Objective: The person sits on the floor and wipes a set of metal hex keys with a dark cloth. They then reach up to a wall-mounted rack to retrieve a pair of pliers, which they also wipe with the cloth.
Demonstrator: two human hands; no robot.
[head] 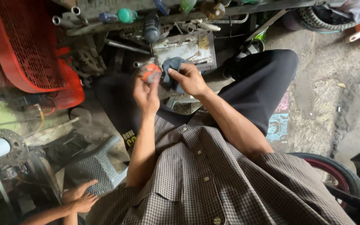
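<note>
Head view: my left hand (146, 93) grips an orange part (150, 73); my right hand (190, 79), just right, pinches a grey rag (172, 66) against it.

Little free room ahead: cluttered tool rack (167, 18) with handles just beyond the left hand (146, 93) and right hand (190, 79). Red machine (30, 50) blocking the left. Grey stool (98, 164) and another person's hands (80, 198) crowding low left. Open concrete floor (334, 83) to the right, past the knee; tyre (334, 171) near the lower right.

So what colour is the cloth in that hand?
Dark blue-grey cloth, pinched by the right hand; head view.
</note>
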